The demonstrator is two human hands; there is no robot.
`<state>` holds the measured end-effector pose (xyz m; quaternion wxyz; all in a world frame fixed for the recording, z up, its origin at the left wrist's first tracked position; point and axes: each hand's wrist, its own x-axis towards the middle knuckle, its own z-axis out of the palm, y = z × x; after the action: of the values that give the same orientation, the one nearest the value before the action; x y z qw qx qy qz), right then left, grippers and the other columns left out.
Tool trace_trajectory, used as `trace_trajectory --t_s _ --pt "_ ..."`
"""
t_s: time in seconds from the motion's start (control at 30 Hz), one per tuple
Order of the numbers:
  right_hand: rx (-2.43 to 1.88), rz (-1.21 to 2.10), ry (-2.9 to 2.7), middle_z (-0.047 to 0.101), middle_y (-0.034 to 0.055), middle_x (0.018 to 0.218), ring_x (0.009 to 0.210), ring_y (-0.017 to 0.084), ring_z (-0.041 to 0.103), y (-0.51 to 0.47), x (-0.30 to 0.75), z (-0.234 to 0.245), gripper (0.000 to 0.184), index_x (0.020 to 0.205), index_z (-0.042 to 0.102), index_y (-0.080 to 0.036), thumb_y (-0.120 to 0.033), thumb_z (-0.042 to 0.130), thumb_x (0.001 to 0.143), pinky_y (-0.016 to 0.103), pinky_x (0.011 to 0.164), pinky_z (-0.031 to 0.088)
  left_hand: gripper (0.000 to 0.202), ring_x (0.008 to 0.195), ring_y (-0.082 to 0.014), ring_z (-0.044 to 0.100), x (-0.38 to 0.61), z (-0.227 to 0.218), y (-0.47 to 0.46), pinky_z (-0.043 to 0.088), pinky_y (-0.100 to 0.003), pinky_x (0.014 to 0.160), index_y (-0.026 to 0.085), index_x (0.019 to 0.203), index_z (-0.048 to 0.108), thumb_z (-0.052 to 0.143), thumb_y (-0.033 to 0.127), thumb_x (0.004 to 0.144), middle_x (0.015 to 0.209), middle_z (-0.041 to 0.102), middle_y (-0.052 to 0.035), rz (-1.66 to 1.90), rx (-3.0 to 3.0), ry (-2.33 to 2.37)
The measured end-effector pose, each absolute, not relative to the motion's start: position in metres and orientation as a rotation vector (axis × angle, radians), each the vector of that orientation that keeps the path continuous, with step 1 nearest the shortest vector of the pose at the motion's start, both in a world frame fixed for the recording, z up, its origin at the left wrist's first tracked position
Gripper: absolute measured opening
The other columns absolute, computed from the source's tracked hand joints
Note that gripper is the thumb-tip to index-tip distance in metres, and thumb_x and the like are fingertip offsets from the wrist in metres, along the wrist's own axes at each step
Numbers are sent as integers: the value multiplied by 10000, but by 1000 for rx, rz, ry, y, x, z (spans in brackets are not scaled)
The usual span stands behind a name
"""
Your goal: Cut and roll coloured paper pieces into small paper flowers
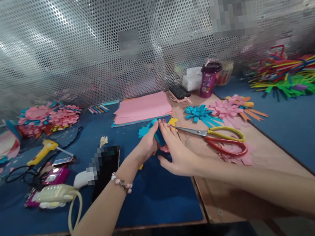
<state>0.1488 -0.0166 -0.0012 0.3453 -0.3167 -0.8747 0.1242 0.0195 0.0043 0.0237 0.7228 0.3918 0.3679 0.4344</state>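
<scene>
now, the left hand (149, 142) is pinching the bright blue cut-paper strips (144, 131) over the dark blue tabletop (163, 203), and the right hand (176, 148) is leaning on them, fingers straight; pressing softly is probably keeping them from creasing.

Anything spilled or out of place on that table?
Nothing looks spilled; the lidded purple cup stands upright. The scissors look awkwardly placed, though: their blade tips point toward the right hand, close to its fingers, as it works at the blue paper.
</scene>
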Motion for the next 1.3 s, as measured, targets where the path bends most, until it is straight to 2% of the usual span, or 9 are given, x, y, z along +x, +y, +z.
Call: trace_trajectory --t_s 0.17,0.33,0.4,0.5,0.6,0.7,0.8,1.03,1.3 --pt "-789 408 -2251 -71 120 1515 1397 248 -119 -21 149 0 933 1448 -167 -89 -273 475 797 488 1164 74 400 817 -255 667 24 29 2 496 -317 614 185 1024 641 486 500 830 890 709 -99 971 851 753" --pt "-763 588 -2202 27 130 1517 1414 258 0 -24 153 5 851 1469 -40 -124 -290 478 815 480 1159 139 343 828 -252 672 25 26 4 480 -283 557 185 1031 645 484 433 856 931 711 -106 985 829 753" --pt "-765 668 -2073 124 114 1506 1409 222 103 -22 154 6 732 1462 67 -158 -279 446 847 424 1161 187 328 866 -241 667 24 26 4 502 -301 637 167 1043 647 466 383 874 959 709 -106 1077 829 772" --pt "-830 837 -1747 383 106 1374 1277 172 382 -14 155 3 490 1350 300 -192 -295 420 886 355 1101 324 320 950 -230 645 20 26 6 498 -308 761 130 1073 647 464 305 877 1033 694 -113 1169 883 801" --pt "-864 1153 -1481 585 58 1017 885 128 587 -8 153 1 331 1142 436 -184 -383 462 879 284 820 514 354 978 -231 632 14 24 8 493 -300 772 97 1116 637 472 292 870 1125 660 -130 1172 953 790" --pt "-835 1424 -1414 587 9 794 659 94 569 -7 148 0 314 993 501 -162 -436 519 842 221 611 503 411 756 -200 666 10 21 9 486 -273 568 102 1180 608 476 330 864 1143 650 -148 1094 1004 781" --pt "-755 1538 -1410 595 7 757 644 104 586 -11 144 0 288 899 540 -153 -425 573 810 223 600 510 457 533 -153 620 8 18 9 389 -244 401 121 1214 593 428 385 880 1115 662 -163 954 1042 759" --pt "-696 1646 -1307 593 -3 729 635 137 617 -12 143 -6 279 826 564 -151 -406 651 752 292 625 567 433 806 -208 672 11 16 6 454 -218 511 128 1187 610 391 368 901 1156 648 -152 938 1047 710" --pt "-661 1699 -1265 608 7 714 636 144 632 -12 143 -10 294 813 541 -133 -386 670 738 294 595 567 435 767 -221 684 12 19 3 503 -255 563 132 1178 606 494 411 864 1098 674 -165 971 1060 758"
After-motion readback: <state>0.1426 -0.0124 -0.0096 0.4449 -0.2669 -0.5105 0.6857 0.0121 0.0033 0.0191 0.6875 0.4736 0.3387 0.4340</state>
